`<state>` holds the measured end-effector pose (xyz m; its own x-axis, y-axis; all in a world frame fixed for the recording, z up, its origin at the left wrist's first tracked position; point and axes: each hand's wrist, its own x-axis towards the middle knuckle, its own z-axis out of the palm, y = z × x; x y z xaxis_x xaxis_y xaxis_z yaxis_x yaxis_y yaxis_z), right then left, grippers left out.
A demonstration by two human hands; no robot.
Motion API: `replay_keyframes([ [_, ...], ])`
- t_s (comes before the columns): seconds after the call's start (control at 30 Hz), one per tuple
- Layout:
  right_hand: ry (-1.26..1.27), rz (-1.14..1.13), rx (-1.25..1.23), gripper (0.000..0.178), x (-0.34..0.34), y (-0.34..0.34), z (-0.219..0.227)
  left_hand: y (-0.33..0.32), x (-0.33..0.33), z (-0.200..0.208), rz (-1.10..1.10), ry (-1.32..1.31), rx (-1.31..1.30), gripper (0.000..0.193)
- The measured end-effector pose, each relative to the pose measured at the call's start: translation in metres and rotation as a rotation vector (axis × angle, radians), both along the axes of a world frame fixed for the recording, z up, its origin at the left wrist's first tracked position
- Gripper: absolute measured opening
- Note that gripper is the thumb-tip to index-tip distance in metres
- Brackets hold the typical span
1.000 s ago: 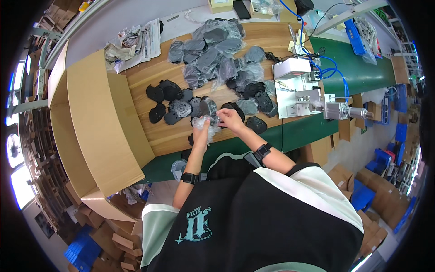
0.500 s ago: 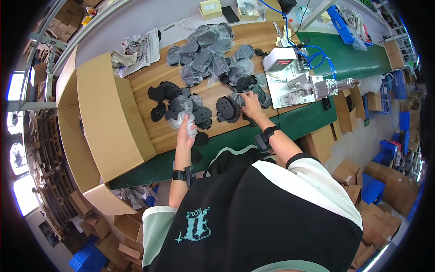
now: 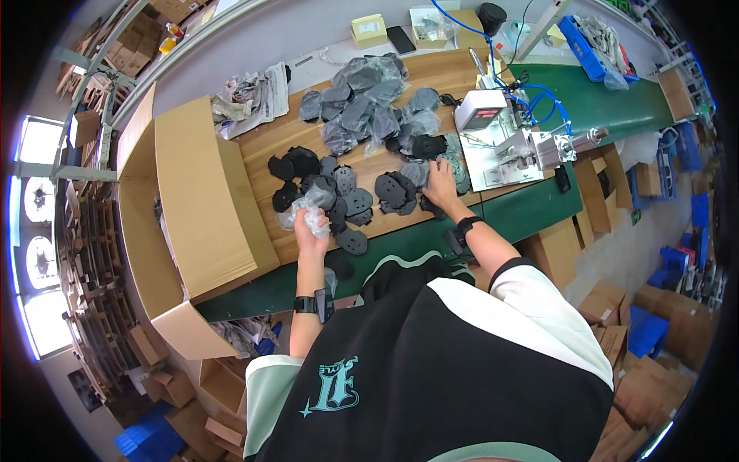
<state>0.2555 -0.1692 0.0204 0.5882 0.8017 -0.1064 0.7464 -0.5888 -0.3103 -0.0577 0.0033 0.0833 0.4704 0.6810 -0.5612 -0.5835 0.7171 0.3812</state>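
Observation:
My left hand (image 3: 311, 236) is closed around a crumpled clear plastic bag (image 3: 314, 202), over the front left of the wooden board. Beside it lie loose dark grey, rounded flat pieces with small holes (image 3: 358, 202). My right hand (image 3: 441, 186) is at the front right, its thumb and fingers at the edge of a grey plastic-wrapped piece (image 3: 416, 174); the fingertips are partly hidden. A small stack of dark pieces (image 3: 394, 191) lies left of that hand, and more black and greenish-grey pieces (image 3: 457, 171) are just beyond its right side.
Many plastic-wrapped grey pieces (image 3: 362, 100) are heaped farther back. A metal bench device with a white display box (image 3: 480, 110) and blue hoses stands right. An open carton (image 3: 198, 200) flanks the left side. Newspaper (image 3: 258, 104) lies behind it; a green mat (image 3: 500, 212) runs along the front.
The view has shifted, so the bench appears lower and farther right. My left hand has drawn the clear bag left of the perforated pieces, uncovering more of them. My right hand stays beside the grey wrapped piece.

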Motion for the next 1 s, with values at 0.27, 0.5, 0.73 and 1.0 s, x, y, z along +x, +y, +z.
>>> replay_keyframes([
  [0.27,0.468,-0.335,0.436,0.069,-0.015,-0.019,0.004,-0.029,0.021,0.013,-0.232,0.314,0.133,0.027],
  [0.5,1.233,-0.269,0.637,0.066,-0.053,-0.009,0.046,-0.045,0.043,-0.026,-0.263,0.558,0.452,0.026],
  [0.73,1.374,-0.079,0.517,0.071,-0.073,0.002,0.06,-0.04,0.062,-0.015,-0.353,0.556,0.444,0.043],
  [1.0,1.446,-0.042,0.502,0.083,-0.07,0.027,0.049,-0.006,0.039,-0.03,-0.131,0.542,0.375,0.023],
])
